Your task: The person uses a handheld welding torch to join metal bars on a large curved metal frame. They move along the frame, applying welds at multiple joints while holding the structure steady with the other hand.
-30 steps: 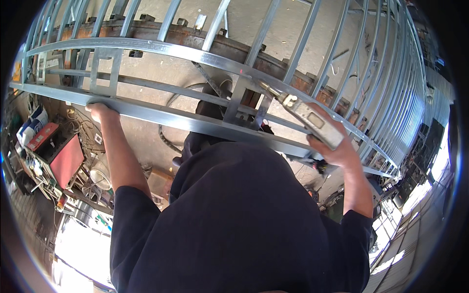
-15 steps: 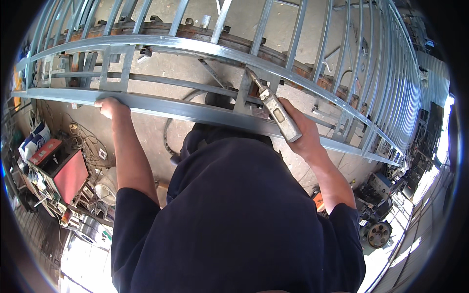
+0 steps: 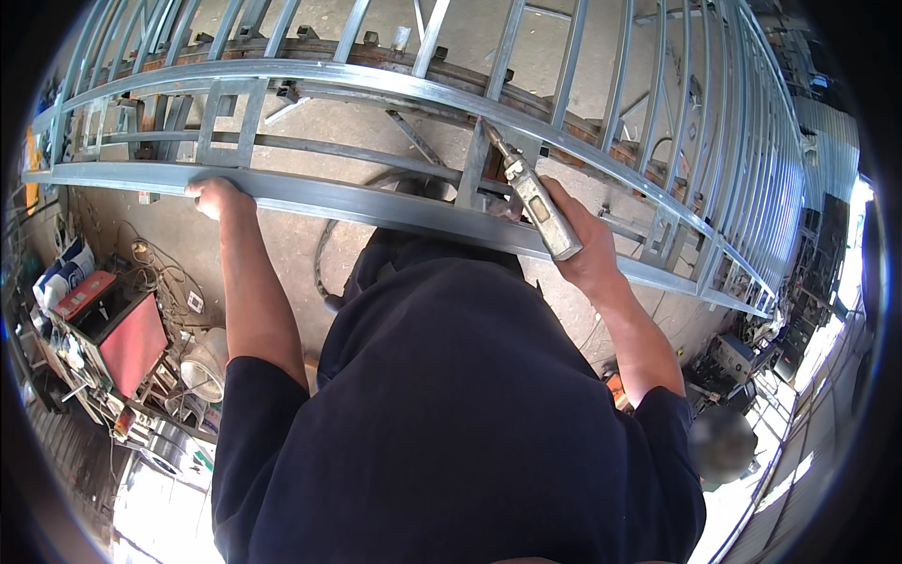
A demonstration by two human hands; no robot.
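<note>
While the right hand (image 3: 587,242) is clamped round the body of a handheld tool (image 3: 538,209), the tool slants up and leftward over the gap between the near rail (image 3: 376,212) and the curved rail (image 3: 385,83). Its slim nozzle (image 3: 499,139) ends at or just beside the curved rail, close to the upper end of a flat plate (image 3: 472,177); whether they touch, I cannot tell. The left hand (image 3: 224,199) is curled against the near rail, fingertips hidden, so I cannot tell how firmly it closes there.

A small roll of the right wrist could make the narrow nozzle skid off the smooth metal, since its point is so fine and sits far ahead of the grip. If the left hand rests only loosely, the near rail might shift, and its hard edge could nick the skin.

The tool's body is blocky, pale and scuffed, with a darker oblong panel. Both rails are shiny grey metal with crisp edges; straight bars (image 3: 504,52) fan out beyond the curved one. Past that runs a brown, rough, rusty beam (image 3: 460,77), above a dusty floor (image 3: 287,249). Farther off to the left stands a flat-sided red box (image 3: 136,346).
</note>
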